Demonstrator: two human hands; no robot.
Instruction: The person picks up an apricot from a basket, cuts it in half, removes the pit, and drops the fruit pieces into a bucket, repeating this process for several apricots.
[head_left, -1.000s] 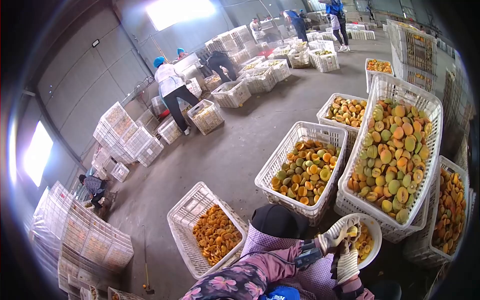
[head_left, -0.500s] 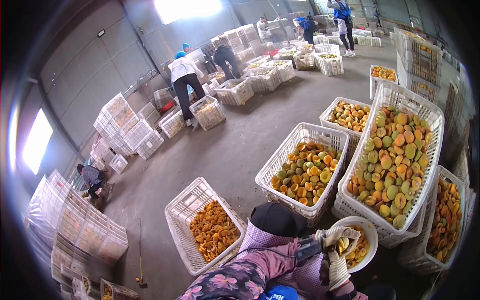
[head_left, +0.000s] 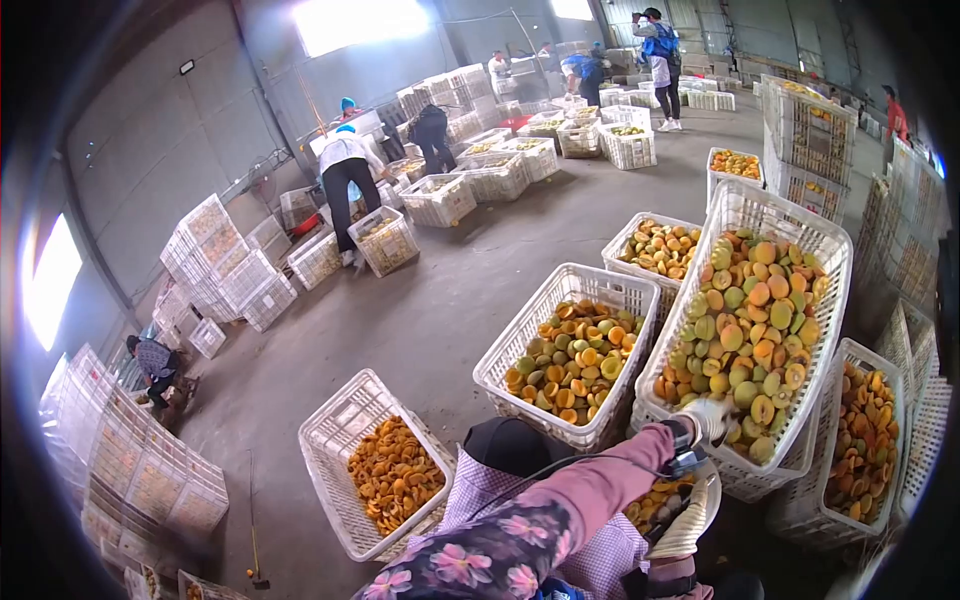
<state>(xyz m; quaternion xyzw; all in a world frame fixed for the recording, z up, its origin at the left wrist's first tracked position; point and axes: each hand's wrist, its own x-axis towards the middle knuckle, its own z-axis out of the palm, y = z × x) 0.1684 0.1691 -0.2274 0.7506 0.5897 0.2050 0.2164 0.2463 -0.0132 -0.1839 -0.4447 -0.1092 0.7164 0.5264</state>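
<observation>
My left hand (head_left: 708, 418), in a pale glove, reaches over the near rim of the large raised crate (head_left: 664, 345). It touches or hovers just over the halved, apricot-like fruit (head_left: 752, 330) inside; its fingers are blurred. Lower down, my right hand (head_left: 682, 525), in a pale glove with dark fingers, is curled at the white bowl (head_left: 712, 495). Anything between those fingers cannot be made out. Orange fruit pieces (head_left: 652, 503) lie in the bowl, partly hidden by my left forearm and right hand.
A crate of halved fruit (head_left: 488, 372) stands left of the raised one, and a crate of darker orange pieces (head_left: 318, 465) further left. Another full crate (head_left: 838, 500) is at the right. Stacked crates (head_left: 130, 450) and several people, one in white (head_left: 347, 150), are beyond across the floor.
My left hand has left the bowl, where it held a piece of fruit, and reached up and forward to the raised crate. My right hand stays by the bowl. The view has shifted slightly.
</observation>
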